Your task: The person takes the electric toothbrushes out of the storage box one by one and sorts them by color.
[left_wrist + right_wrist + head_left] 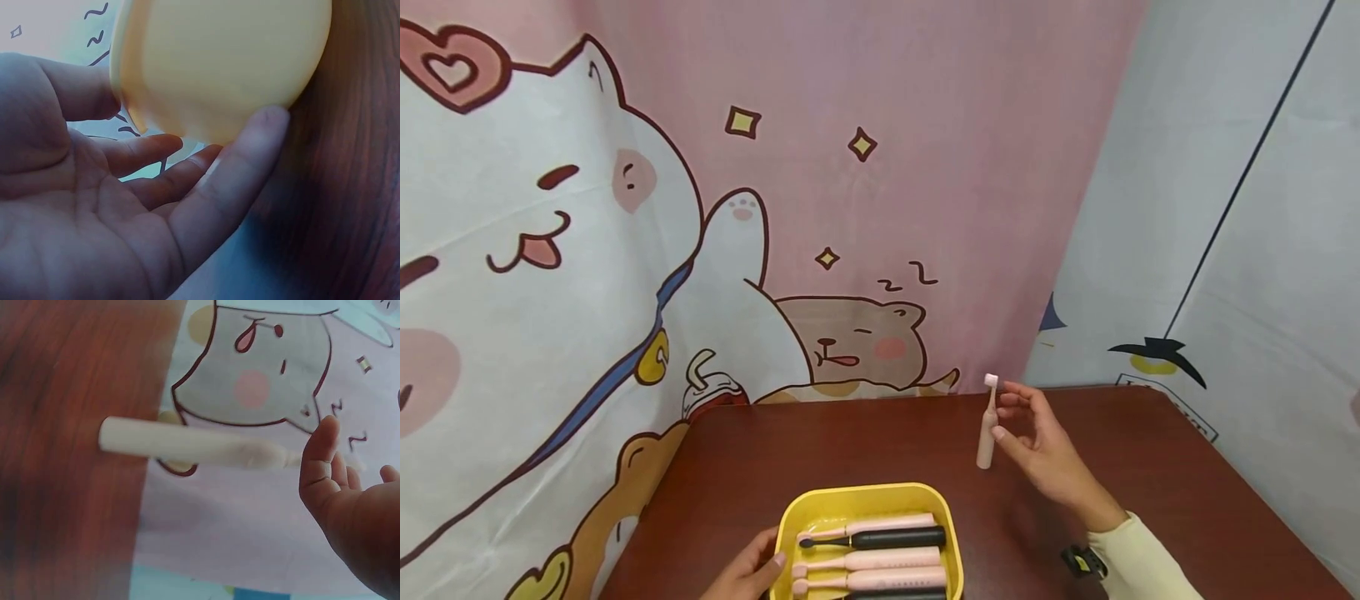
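Observation:
A pale pink electric toothbrush [986, 437] stands upright on the dark red table, its brush head at the top. Beside it is my right hand [1045, 454], thumb and fingers spread apart. In the right wrist view, that hand [356, 487] overlaps the neck of the toothbrush [187, 442], whose wide base is on the tabletop. My left hand [748, 571] grips the left side of a yellow bin [865, 493], with the thumb at its rim and the fingers against its outer wall. Inside the bin lie pink toothbrushes [895, 579] and black ones [898, 537], side by side.
The brown table [820, 442] reaches back to a printed cloth backdrop [940, 167] with cartoon animals. A second pale cloth [1247, 250] hangs along the right side. A dark band [1082, 561] is on the right wrist, by the cream sleeve [1138, 562].

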`<state>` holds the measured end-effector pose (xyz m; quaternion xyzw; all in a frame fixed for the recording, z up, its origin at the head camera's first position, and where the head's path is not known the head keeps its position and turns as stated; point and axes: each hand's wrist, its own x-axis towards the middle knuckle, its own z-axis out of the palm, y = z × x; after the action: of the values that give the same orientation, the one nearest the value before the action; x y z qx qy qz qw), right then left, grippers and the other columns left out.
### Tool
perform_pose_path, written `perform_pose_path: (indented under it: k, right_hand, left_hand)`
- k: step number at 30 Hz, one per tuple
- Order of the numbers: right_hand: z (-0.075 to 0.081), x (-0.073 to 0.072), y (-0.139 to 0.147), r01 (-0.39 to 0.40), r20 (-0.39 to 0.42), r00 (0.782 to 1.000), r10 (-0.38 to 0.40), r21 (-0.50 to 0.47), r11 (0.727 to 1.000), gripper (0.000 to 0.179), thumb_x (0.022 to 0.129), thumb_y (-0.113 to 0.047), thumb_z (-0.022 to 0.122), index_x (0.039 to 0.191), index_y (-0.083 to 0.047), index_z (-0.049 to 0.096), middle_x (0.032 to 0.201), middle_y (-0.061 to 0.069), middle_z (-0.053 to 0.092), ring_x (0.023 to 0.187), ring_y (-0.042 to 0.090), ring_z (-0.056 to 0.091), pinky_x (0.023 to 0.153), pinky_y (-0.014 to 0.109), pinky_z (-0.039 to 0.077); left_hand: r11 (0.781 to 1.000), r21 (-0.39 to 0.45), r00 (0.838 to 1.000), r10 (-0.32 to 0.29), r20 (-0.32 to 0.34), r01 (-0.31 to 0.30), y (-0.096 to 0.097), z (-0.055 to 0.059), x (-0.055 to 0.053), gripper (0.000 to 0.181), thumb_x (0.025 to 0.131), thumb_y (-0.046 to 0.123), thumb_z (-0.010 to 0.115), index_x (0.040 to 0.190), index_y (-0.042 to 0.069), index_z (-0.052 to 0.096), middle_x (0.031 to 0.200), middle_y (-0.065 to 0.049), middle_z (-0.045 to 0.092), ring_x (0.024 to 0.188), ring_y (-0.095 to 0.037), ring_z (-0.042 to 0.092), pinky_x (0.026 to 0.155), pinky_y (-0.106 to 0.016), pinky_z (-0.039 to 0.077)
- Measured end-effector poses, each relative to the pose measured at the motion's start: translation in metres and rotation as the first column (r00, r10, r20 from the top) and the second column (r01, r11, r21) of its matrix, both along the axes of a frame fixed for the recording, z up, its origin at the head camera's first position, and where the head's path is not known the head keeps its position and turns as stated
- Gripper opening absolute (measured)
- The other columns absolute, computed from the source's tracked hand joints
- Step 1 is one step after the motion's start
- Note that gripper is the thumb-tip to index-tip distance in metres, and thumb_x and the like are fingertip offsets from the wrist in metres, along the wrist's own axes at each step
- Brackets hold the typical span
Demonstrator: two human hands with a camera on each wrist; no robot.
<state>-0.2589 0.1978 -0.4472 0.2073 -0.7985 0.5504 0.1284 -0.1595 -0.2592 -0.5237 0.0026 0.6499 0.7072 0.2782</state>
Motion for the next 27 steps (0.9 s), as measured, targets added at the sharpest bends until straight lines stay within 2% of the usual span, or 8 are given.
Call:
perform_pose_path:
  k: [5,8,12,18,21,25,27]
  right_hand:
    - [0.012,0.009,-0.014,-0.069,-0.055,0.996,0.068,-0.014,0.998,0.064,0.095,-0.009,0.067,0.149,-0.017,0.033,0.134,0.008,0.046,0.117,0.026,0.052,0.074,0.028,0.056]
    - [0.017,0.014,-0.024,-0.138,-0.055,0.989,0.137,-0.03,0.99,0.063,0.095,-0.007,0.066,0.148,-0.02,0.034,0.136,0.008,0.044,0.116,0.022,0.053,0.071,0.031,0.058]
    - [0.022,0.023,-0.037,-0.222,-0.016,0.975,0.221,-0.047,0.974,0.059,0.097,-0.009,0.063,0.146,-0.021,0.034,0.14,0.007,0.042,0.117,0.021,0.052,0.074,0.034,0.059]
    - [0.027,0.034,-0.054,-0.28,-0.05,0.959,0.279,-0.02,0.96,0.054,0.097,-0.008,0.062,0.144,-0.018,0.037,0.141,0.007,0.045,0.116,0.024,0.054,0.075,0.034,0.058]
    - [0.03,0.039,-0.061,-0.291,-0.059,0.955,0.291,0.006,0.957,0.055,0.097,-0.009,0.063,0.144,-0.019,0.038,0.136,0.006,0.049,0.116,0.027,0.055,0.079,0.032,0.057]
    - [0.033,0.045,-0.068,-0.315,-0.015,0.949,0.316,0.025,0.949,0.053,0.098,-0.015,0.063,0.144,-0.025,0.038,0.136,0.0,0.048,0.12,0.026,0.054,0.089,0.03,0.054]
    - [0.033,0.046,-0.072,-0.338,-0.031,0.94,0.339,0.027,0.941,0.051,0.099,-0.014,0.061,0.143,-0.023,0.038,0.139,0.0,0.045,0.119,0.028,0.054,0.092,0.03,0.054]
  left_hand:
    - [1.0,-0.027,1.0,0.012,0.012,-0.012,0.001,0.002,-0.001,0.067,0.106,0.027,0.047,0.153,-0.007,0.012,0.132,-0.02,0.052,0.107,-0.029,0.066,0.088,-0.045,0.057]
    - [1.0,-0.021,1.0,0.003,-0.01,-0.004,0.003,0.003,0.0,0.066,0.107,0.027,0.046,0.152,-0.007,0.012,0.13,-0.019,0.055,0.107,-0.031,0.066,0.087,-0.046,0.057]
    - [1.0,-0.008,0.999,-0.008,-0.037,0.008,0.005,0.003,0.001,0.064,0.107,0.026,0.044,0.152,-0.007,0.013,0.125,-0.018,0.06,0.106,-0.032,0.067,0.086,-0.046,0.057]
    - [0.999,0.034,0.999,-0.012,-0.041,0.013,0.006,0.001,0.003,0.064,0.107,0.026,0.044,0.152,-0.007,0.012,0.125,-0.018,0.06,0.108,-0.033,0.067,0.087,-0.046,0.057]
    - [0.999,0.037,0.999,-0.005,-0.032,0.006,0.006,0.0,0.004,0.064,0.107,0.026,0.044,0.152,-0.007,0.012,0.125,-0.018,0.06,0.108,-0.032,0.067,0.087,-0.046,0.057]
    - [1.0,0.031,0.999,-0.001,-0.032,0.002,0.006,0.001,0.004,0.064,0.107,0.026,0.044,0.152,-0.006,0.013,0.124,-0.018,0.06,0.107,-0.032,0.067,0.087,-0.046,0.057]
    - [0.999,0.032,0.999,-0.006,-0.042,0.008,0.006,0.0,0.003,0.064,0.107,0.026,0.045,0.152,-0.006,0.013,0.124,-0.018,0.06,0.107,-0.032,0.067,0.086,-0.046,0.057]
